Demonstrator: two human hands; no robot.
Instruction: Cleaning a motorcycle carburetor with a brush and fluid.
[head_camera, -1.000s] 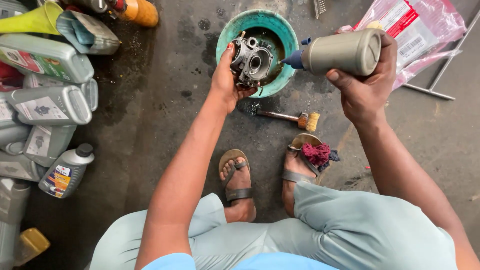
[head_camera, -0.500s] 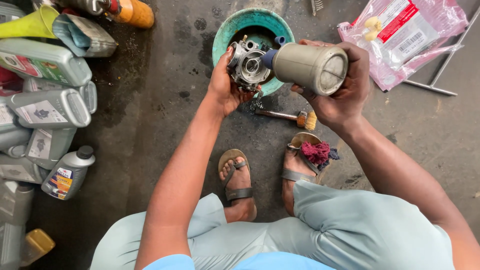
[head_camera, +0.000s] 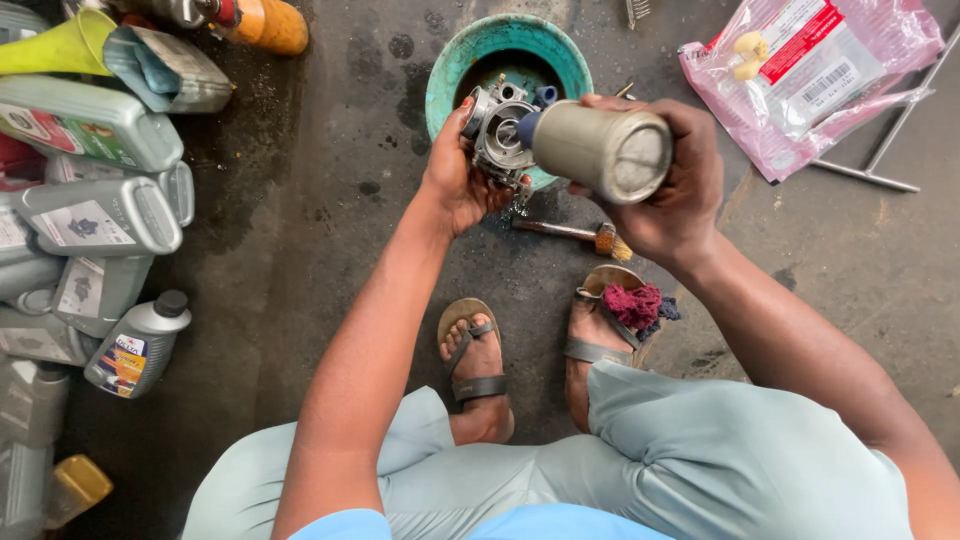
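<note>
**Metal engine part and grey bottle held over a teal basin**

A small metal engine part (head_camera: 498, 135), silvery with round openings and dark grime, sits in the upper centre of the frame, gripped from the left by the left hand (head_camera: 458, 178), whose closed fingers are hidden behind the part. The right hand (head_camera: 678, 190) is wrapped around a grey bottle (head_camera: 600, 150), tipped so its dark blue nozzle meets the part; the nozzle tip is hard to make out. Both are held above a teal basin (head_camera: 452, 75), whose contents are masked. On the dark, oil-stained concrete floor (head_camera: 330, 220) just below lies a small brush (head_camera: 575, 235), partly covered by the right hand. A red rag (head_camera: 632, 305) rests on the right sandal (head_camera: 600, 345). Grey oil bottles (head_camera: 95, 215) crowd the left edge, several cut off, and a pink plastic packet (head_camera: 810, 75) lies at upper right.
</note>
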